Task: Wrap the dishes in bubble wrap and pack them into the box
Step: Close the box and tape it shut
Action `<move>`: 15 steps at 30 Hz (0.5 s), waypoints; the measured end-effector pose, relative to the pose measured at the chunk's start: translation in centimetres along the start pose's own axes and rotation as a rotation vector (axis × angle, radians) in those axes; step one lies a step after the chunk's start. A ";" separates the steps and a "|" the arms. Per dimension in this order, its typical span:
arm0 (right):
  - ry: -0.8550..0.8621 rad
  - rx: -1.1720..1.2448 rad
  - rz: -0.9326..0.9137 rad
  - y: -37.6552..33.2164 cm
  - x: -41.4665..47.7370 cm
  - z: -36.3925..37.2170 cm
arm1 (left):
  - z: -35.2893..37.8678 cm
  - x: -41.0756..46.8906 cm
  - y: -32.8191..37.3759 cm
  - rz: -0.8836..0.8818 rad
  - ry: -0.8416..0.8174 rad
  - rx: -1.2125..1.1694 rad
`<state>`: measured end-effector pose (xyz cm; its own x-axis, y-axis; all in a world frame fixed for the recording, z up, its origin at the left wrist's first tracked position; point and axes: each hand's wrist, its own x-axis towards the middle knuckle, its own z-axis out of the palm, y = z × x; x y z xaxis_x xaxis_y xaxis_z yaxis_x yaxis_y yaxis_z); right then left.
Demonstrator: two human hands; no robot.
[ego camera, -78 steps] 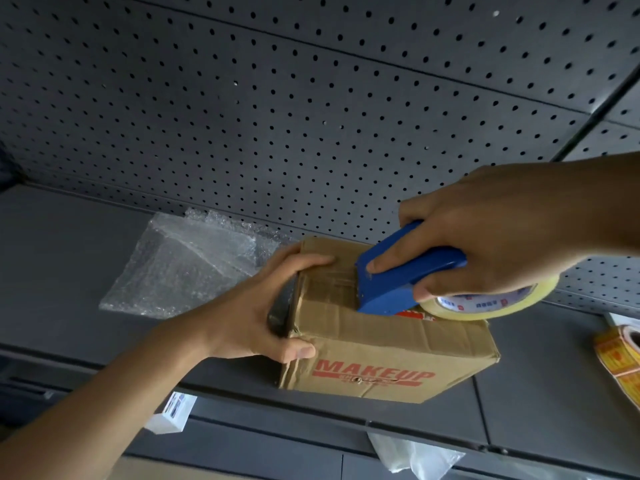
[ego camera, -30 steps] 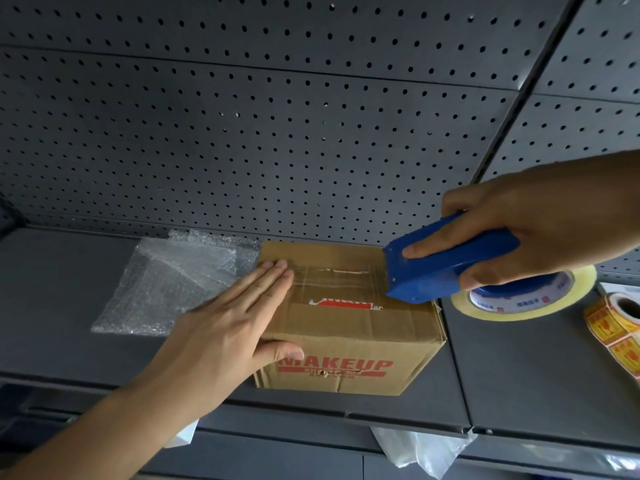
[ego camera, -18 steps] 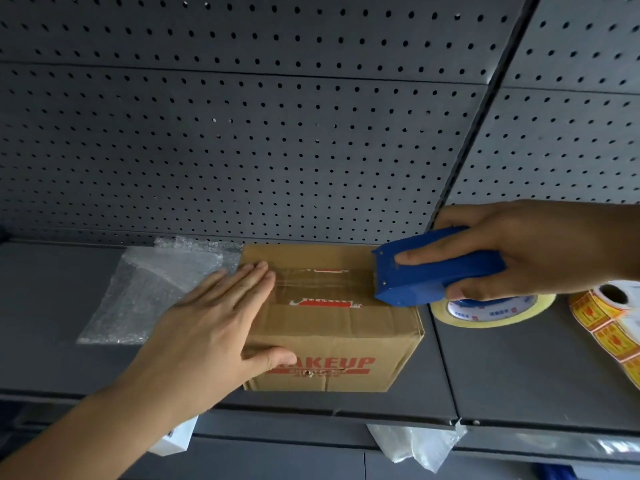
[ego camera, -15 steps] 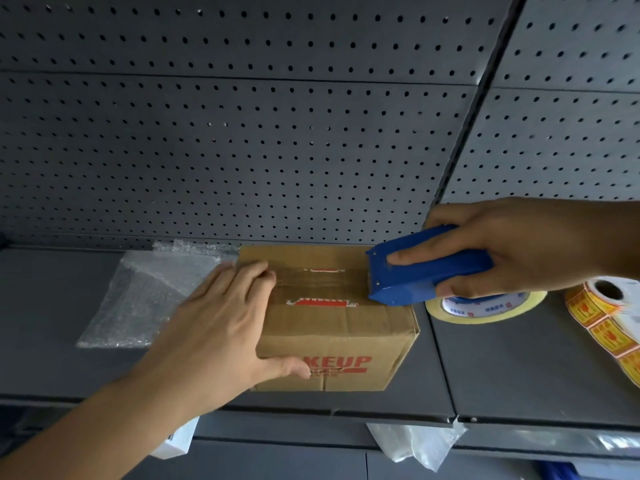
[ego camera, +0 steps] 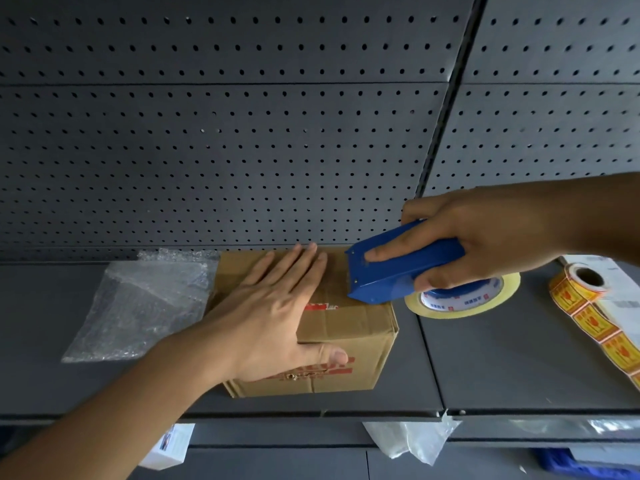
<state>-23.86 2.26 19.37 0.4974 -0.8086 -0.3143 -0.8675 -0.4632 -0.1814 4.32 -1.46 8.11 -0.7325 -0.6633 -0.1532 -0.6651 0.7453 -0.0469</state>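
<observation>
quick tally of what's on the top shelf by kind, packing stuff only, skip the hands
Cardboard box: 1
Blue tape dispenser with its tape roll: 1
Bubble wrap sheet: 1
Yellow sticker roll: 1
White paper sheet under the sticker roll: 1
Total: 5

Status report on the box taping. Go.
Left hand flat on brown cardboard box. Right hand grips blue tape dispenser at box's right top edge. Flaps closed. Nothing obstructing.

Bare shelf (ego camera: 502, 362) lies right of the box (ego camera: 346, 344); bubble wrap (ego camera: 138, 306) crowds its left.
</observation>
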 end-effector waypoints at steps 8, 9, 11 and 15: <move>0.021 0.053 0.001 2.2 -2.2 -0.2 | -0.3 -0.3 -0.1 -0.008 -0.027 0.001; 0.029 0.084 0.002 2.5 -2.7 0.0 | -0.3 -0.3 -0.1 -0.008 -0.028 0.002; 0.030 0.124 0.014 2.9 -3.4 0.5 | -0.3 -0.4 0.0 -0.006 -0.026 0.004; 0.023 0.103 0.046 3.8 -4.1 2.1 | -0.3 -0.3 0.1 0.002 -0.009 -0.004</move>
<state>-29.23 4.56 18.02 0.4558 -0.8368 -0.3032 -0.8842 -0.3865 -0.2623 4.44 -1.25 8.45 -0.7323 -0.6615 -0.1617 -0.6645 0.7461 -0.0425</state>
